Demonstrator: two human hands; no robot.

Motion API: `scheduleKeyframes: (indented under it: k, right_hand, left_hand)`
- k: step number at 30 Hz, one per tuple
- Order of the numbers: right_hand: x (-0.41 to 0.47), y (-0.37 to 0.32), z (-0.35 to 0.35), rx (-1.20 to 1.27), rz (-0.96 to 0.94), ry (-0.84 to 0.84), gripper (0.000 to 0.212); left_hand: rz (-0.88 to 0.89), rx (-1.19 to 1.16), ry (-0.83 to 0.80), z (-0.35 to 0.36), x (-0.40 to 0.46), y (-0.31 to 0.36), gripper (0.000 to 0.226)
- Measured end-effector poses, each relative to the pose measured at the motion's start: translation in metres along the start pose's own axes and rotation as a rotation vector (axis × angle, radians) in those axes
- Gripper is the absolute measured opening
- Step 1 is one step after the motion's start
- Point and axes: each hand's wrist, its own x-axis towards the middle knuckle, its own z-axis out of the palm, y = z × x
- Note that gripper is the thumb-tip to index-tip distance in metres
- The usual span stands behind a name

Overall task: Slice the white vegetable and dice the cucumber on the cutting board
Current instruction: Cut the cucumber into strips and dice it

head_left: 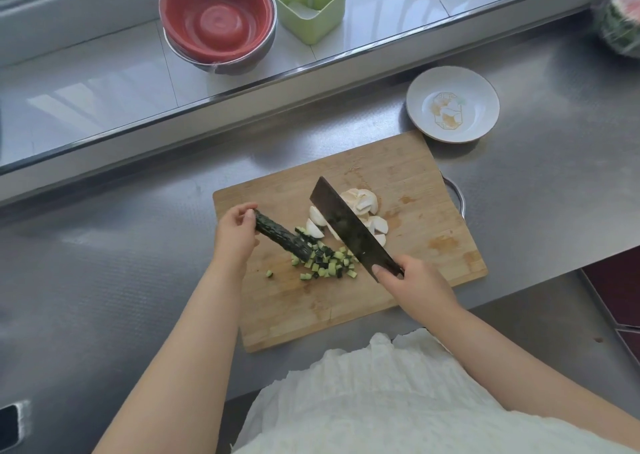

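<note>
Head view: wooden cutting board [408, 176] lies angled on the steel counter [121, 263]. Left hand [235, 234] has its grip clamped on the far end of the cucumber [280, 237], a dark strip slanting down to the board. Right hand [415, 287] has its grip clamped on the handle of the cleaver [349, 227]; the dark blade angles up and away, over the board middle. Diced cucumber [325, 263] is piled at the strip's cut end, one cube lying apart to the left. White vegetable slices [363, 208] sit just behind and right of the blade, partly hidden by it. White dish [485, 97] stands just beyond the board's far right corner. On the raised ledge: red bowl [216, 21] nested in a metal one, green container [308, 7] beside it.
</note>
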Motion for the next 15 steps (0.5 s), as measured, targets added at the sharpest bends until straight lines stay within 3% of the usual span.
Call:
scheduleKeyframes:
  k: [3,8,11,15]
  right_hand:
    - [0.006,-0.007,0.015,-0.035,-0.011,-0.157,0.010]
    - [0.017,-0.024,0.052,-0.150,-0.077,-0.320,0.022]
    - [0.020,-0.032,0.075,-0.118,-0.108,-0.439,0.023]
    - [0.023,-0.034,0.091,-0.212,-0.119,-0.461,0.027]
  left_hand:
    - [-0.066,-0.126,0.089,-0.023,0.005,-0.013,0.027]
    - [-0.046,-0.510,0.144,-0.055,0.001,-0.027,0.027]
    - [-0.037,-0.516,0.142,-0.061,-0.002,-0.031,0.026]
    - [-0.049,-0.500,0.142,-0.059,-0.004,-0.037,0.024]
